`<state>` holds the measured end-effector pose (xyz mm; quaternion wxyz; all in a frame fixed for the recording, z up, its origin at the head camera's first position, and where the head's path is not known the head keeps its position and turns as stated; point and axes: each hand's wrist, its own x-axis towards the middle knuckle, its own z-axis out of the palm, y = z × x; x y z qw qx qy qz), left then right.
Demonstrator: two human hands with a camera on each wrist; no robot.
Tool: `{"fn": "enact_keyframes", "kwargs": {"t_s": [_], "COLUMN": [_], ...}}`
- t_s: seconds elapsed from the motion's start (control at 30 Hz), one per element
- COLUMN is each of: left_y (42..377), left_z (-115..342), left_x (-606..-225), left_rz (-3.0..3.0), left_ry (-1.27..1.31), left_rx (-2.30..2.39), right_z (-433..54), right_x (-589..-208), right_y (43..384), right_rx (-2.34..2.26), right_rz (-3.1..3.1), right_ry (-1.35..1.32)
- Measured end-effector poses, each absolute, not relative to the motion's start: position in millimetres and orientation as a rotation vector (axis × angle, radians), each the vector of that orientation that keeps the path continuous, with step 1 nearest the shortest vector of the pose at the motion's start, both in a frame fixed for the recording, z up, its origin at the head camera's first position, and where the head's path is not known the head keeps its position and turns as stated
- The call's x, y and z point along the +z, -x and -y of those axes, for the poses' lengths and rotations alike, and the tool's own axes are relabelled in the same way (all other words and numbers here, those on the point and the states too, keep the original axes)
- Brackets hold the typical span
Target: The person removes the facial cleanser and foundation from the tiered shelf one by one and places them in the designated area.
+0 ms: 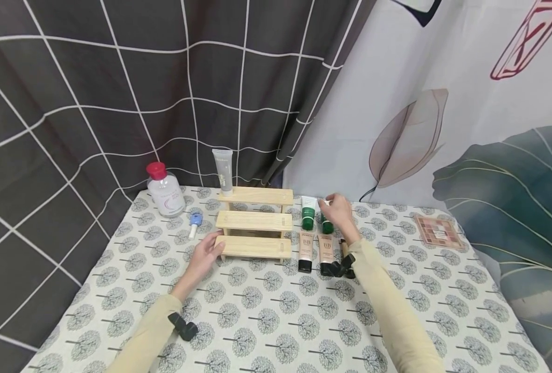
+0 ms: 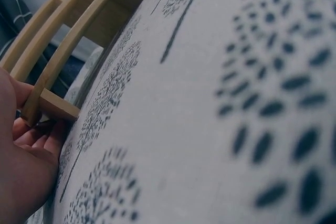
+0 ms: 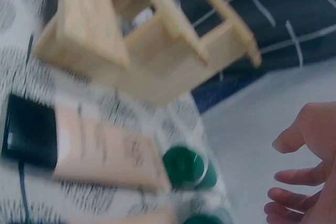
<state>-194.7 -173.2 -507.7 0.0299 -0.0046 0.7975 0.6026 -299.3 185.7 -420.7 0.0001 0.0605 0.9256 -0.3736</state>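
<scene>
My left hand (image 1: 206, 255) grips the left end of the lowest tier of a three-tier wooden rack (image 1: 254, 221); in the left wrist view the thumb lies above the board and the fingers below it. On the top tier, at its left end, a grey squeeze tube (image 1: 224, 170) stands upright. My right hand (image 1: 340, 212) is over the right one of two green-and-white tubes (image 1: 308, 216), partly hiding it. In the right wrist view the hand's fingers (image 3: 294, 200) are apart from the thumb, with nothing between them.
Two beige BB cream tubes (image 1: 306, 246) with black caps lie right of the rack. Another slim item (image 1: 344, 247) is partly hidden under the right wrist. Leftward are a red-capped clear bottle (image 1: 167, 194) and a small blue-and-white item (image 1: 195, 221). An eyeshadow palette (image 1: 439, 232) lies far right.
</scene>
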Motion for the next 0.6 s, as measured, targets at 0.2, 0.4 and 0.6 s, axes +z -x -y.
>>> {"fn": "enact_keyframes", "kwargs": {"t_s": [0.2,0.4,0.6], "left_y": [193.6,194.1,195.5], "left_z": [172.4,172.1,173.4], "left_x": [-506.2,-506.8,-508.8], "left_rz": [-2.461,-2.441,-2.439], "left_ry": [0.018,0.017,0.008], "left_rx": [1.858,1.88,1.878], "right_z": [-162.3,-135.9,-104.0], "right_x": [-395.8,-377.0,-365.2], "right_y": [296.0,295.2,299.1], "right_rx": [-1.344,-1.518,-1.591], "right_rz": [-2.903,-2.859,-2.857], "right_ry": [-0.057,0.054,0.144]}}
